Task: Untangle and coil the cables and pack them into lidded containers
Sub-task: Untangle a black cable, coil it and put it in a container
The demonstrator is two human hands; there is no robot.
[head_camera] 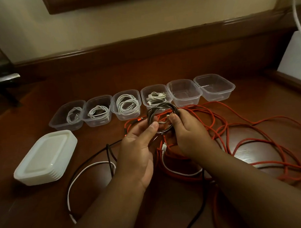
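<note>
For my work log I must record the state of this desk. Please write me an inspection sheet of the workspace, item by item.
Surface: dark wooden table, with a glare spot at right.
Job's things: six clear containers in a row; the four on the left hold coiled white cables, the two on the right hold nothing. Stack of white lids at left, none fitted.
Clutter: nothing seen.
Hands: left hand and right hand both grip a coiled metallic cable above the table.
Cables: long red cable spread loosely at right; a black cable and a loose white cable lie in front.
Surroundings: cream wall, white box at right.
</note>
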